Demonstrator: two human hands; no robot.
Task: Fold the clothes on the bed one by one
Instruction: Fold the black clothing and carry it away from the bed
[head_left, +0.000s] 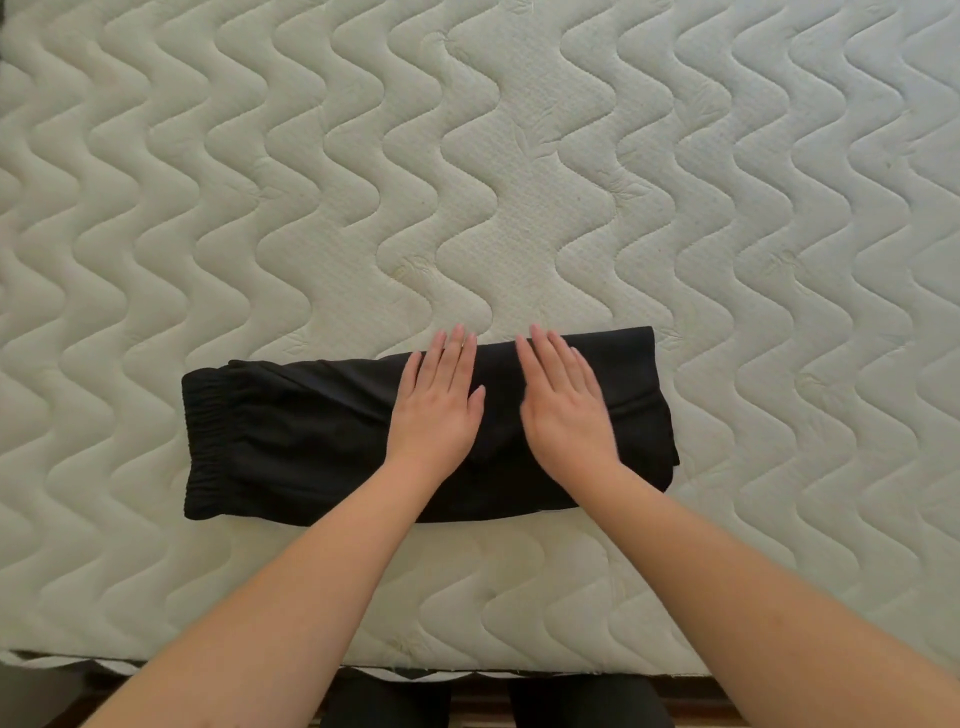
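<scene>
Both hands, left hand (434, 410) and right hand (566, 410), press flat with straight fingers on the black trousers (291, 441) at lower centre, smoothing the fold; next likely comes folding them across again.

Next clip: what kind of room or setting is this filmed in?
Most likely a bedroom at home. A bare quilted mattress with wavy stitching fills the view, black trousers lie folded on it under the left hand and right hand, and a strip of wooden floor shows at its near edge.
</scene>
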